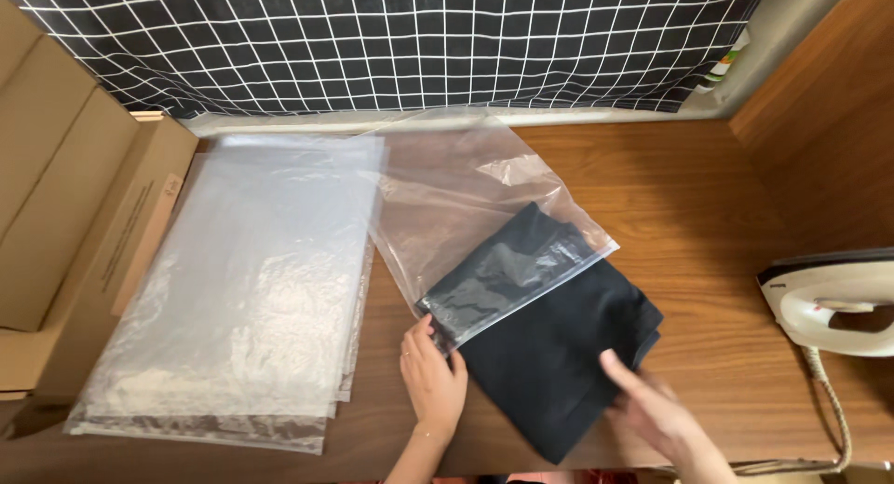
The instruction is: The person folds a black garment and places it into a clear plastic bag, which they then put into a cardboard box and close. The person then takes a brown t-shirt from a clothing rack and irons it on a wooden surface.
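Note:
A folded black garment (568, 344) lies on the wooden table (708, 214), its far end partly inside a clear plastic bag (456, 204). My left hand (433, 377) pinches the open edge of the bag at its near corner. My right hand (652, 409) rests on the near right edge of the garment, fingers spread and pressing on the cloth.
A stack of clear plastic bags (251, 288) lies to the left. Cardboard boxes (65, 214) stand at the far left. A white clothes iron (829, 302) with a braided cord sits at the right edge. A black grid-pattern cloth (400, 37) hangs along the back.

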